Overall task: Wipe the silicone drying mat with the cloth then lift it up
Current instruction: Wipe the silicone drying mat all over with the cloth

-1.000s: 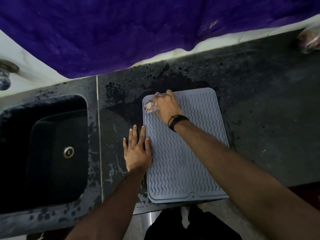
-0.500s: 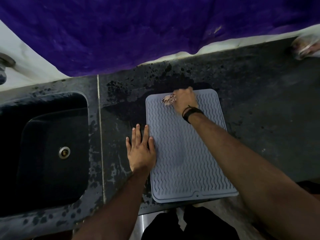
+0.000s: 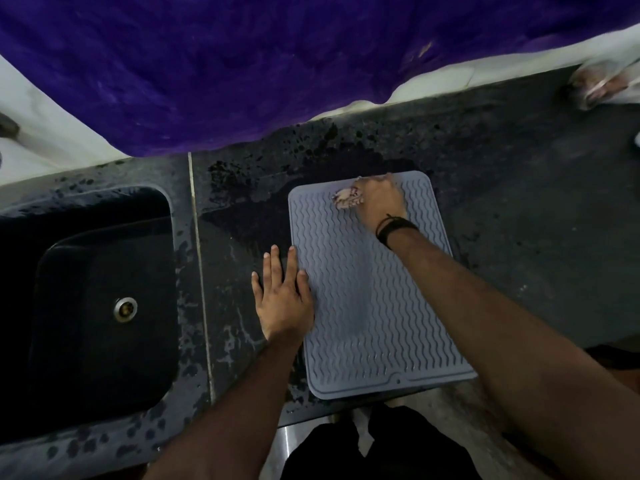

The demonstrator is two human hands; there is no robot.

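A grey silicone drying mat point(image 3: 367, 306) with wavy ridges lies flat on the dark wet counter point(image 3: 536, 237). My right hand point(image 3: 379, 200) grips a small pale crumpled cloth point(image 3: 346, 198) and presses it on the mat near its far edge. A black band circles that wrist. My left hand point(image 3: 282, 294) lies flat with straight fingers, half on the mat's left edge and half on the counter.
A dark sink point(image 3: 93, 306) with a metal drain point(image 3: 125, 309) sits to the left. A purple cloth point(image 3: 277, 64) hangs over the wall behind. A crumpled pale object point(image 3: 601, 83) lies at the counter's far right corner. The mat's near edge reaches the counter's front.
My right hand has slid the cloth from the mat's far left corner rightward along the far edge. My left hand has stayed pressed on the mat's left edge.
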